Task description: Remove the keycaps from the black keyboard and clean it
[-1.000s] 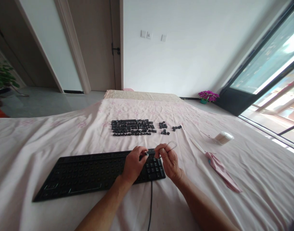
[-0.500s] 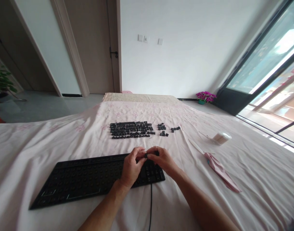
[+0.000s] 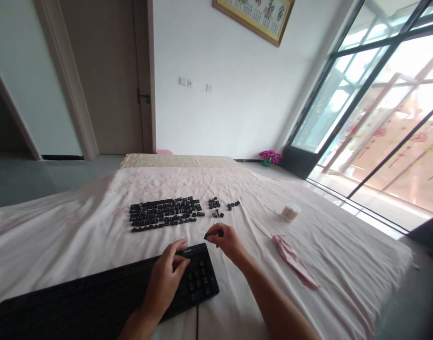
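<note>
My right hand (image 3: 223,238) is pinched on a small black keycap (image 3: 207,236), just beyond the keyboard's far right corner. Another dark piece shows at its fingers, and a thin pale stick or wire pokes up from them; its kind is unclear. My left hand (image 3: 168,271) rests over the right part of the black keyboard (image 3: 96,293), thumb and fingers apart with nothing visible between them. Some keys stand on the number pad (image 3: 198,278). Beyond the keyboard, many loose keycaps (image 3: 166,210) lie in rough rows, with smaller groups (image 3: 214,203) to their right.
A pink cloth (image 3: 294,262) with a pale handle-like strip lies on the right of the bedsheet (image 3: 258,302). Behind it stands a clear round tub (image 3: 291,212) of what look like cotton swabs. The keyboard cable (image 3: 197,323) runs toward me.
My hands have come apart: the right has moved off the keyboard with the keycap, while the left stays over it with its fingers parted. The view has turned right and up.
</note>
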Demonstrator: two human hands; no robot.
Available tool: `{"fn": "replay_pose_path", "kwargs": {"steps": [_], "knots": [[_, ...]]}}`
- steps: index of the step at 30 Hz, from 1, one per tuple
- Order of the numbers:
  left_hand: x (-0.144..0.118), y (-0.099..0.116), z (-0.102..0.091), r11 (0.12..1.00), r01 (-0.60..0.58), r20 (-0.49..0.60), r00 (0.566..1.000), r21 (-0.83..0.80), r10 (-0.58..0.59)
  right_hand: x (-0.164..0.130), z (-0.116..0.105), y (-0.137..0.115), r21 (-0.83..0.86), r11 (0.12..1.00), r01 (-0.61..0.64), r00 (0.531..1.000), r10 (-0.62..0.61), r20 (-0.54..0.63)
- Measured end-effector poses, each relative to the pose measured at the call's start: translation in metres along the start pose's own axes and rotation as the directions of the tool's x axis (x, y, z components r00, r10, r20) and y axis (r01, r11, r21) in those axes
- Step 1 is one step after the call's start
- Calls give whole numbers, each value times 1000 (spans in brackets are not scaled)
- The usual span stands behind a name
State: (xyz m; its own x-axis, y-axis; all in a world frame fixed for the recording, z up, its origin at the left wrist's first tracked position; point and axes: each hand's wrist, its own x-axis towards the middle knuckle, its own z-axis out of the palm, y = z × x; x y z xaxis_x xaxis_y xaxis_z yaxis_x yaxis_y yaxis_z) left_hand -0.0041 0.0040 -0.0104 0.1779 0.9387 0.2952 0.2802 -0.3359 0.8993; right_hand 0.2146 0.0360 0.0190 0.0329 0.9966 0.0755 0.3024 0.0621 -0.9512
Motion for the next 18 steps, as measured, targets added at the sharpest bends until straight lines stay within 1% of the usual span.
{"fn": "replay_pose_path", "kwargs": {"steps": [3,4,7,9,13,18], "knots": [[2,-4,0,998,-26,23,999,51,25,28,-39,18,-103,995,-5,984,-14,-179],[2,-5,0,997,-33,26,999,65,32,37,-53,24,-130,992,-10,976,-18,-219],[2,-7,0,994,-54,50,998,94,50,59,-88,37,-194,980,-41,955,-19,-296],[3,-7,1,992,-68,80,995,109,60,69,-104,44,-236,969,-69,945,-12,-326],[3,-7,0,989,-69,121,991,130,53,82,-121,56,-315,941,-120,935,1,-354],[3,-7,0,988,-68,131,990,138,50,98,-131,72,-398,902,-170,928,11,-371]]}}
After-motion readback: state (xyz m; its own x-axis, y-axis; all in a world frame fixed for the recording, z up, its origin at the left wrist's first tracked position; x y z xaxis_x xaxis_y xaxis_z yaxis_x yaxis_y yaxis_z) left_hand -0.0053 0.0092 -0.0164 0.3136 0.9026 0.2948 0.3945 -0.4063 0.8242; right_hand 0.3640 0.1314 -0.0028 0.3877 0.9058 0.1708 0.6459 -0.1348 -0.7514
